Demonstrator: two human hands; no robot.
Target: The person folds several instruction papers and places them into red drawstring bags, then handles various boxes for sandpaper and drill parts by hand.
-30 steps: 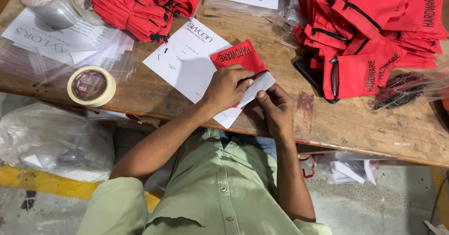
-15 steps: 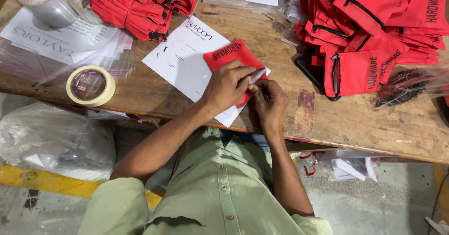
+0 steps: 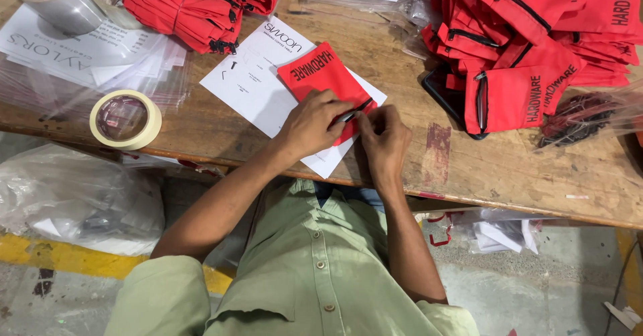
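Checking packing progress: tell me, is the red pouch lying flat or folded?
Flat: the red pouch lies spread on the white sheet, both hands at its zipper edge.

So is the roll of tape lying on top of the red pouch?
No, the roll of tape lies on the bare wooden table, well apart from the red pouch under the left hand and right hand.

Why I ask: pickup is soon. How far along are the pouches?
Done, it seems: a stacked pile of red pouches at top left. In hand: the left hand and right hand work the zipper of one pouch on a white sheet. Left, probably: the loose pile on the right.
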